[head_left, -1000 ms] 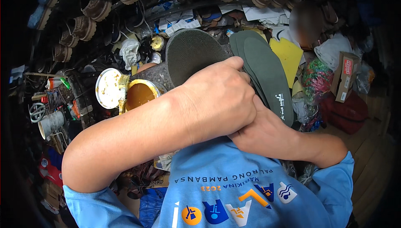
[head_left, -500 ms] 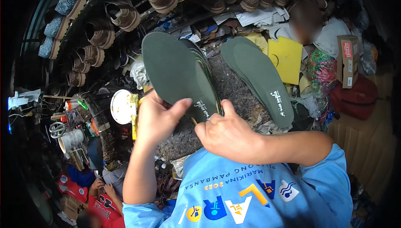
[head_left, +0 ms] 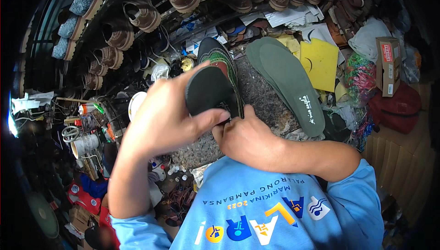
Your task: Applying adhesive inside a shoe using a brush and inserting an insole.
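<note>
My left hand [head_left: 158, 115] is closed on a dark green insole [head_left: 208, 89], its thumb on the upper face and the fingers hidden at the far side. The insole looks strongly curved, its lower end at the opening of a dark shoe [head_left: 211, 48]. That shoe has green and red trim with bright stitching, and its toe points away from me. Closed at the shoe's heel end, my right hand [head_left: 252, 135] grips the rim of the opening. Another stack of green insoles [head_left: 284, 85] lies to the right, on a rough dark work block [head_left: 270, 112].
Brown shoes [head_left: 142, 14] and blue patterned shoes [head_left: 85, 2] line racks at the far left. Yellow sheets [head_left: 320, 65] lie behind the insoles, with a cardboard box [head_left: 388, 66] and red bag [head_left: 394, 108] at right. A white spool [head_left: 85, 145] sits among clutter at left.
My left hand has moved up and left, bending the insole, which now looks shorter and more curved. The shoe's toe shows now. My right hand stays at the heel.
</note>
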A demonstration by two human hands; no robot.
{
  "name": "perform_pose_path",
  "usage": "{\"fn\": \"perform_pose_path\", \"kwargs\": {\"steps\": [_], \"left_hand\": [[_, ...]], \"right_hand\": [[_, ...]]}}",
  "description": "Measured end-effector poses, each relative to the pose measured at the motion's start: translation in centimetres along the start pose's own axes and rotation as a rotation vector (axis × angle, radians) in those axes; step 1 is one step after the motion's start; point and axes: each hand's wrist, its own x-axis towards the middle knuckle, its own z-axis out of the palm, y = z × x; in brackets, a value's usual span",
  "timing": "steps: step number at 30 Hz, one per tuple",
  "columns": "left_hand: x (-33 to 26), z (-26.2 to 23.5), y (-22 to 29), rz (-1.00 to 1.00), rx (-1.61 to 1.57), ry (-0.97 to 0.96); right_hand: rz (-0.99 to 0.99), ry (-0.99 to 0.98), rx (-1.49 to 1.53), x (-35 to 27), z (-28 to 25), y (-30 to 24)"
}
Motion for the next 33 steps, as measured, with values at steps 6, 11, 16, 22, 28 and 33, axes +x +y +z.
{"fn": "perform_pose_path", "kwargs": {"steps": [6, 11, 16, 22, 28, 33], "left_hand": [[2.8, 0.2, 1.2, 0.057, 0.466, -0.329], [1.8, 3.2, -0.9, 0.041, 0.568, -0.374], [1.6, 4.5, -1.7, -0.057, 0.661, -0.235], [-4.4, 0.3, 1.7, -0.212, -0.189, 0.084], [0.5, 6.7, 0.9, -0.363, 0.039, -0.379], [5.2, 7.2, -0.1, -0.582, 0.049, -0.53]], "right_hand": [[0.032, 0.017, -0.052, -0.1, 0.5, 0.4], [0.0, 0.158, -0.117, 0.0, 0.6, 0.0], [0.036, 0.039, 0.036, 0.0, 0.2, 0.3], [0.104, 0.01, 0.159, 0.6, 0.5, -0.1], [0.006, 0.153, 0.182, -0.6, 3.4, 0.0], [-0.004, 0.051, 0.125, 1.4, 1.4, 0.3]]}}
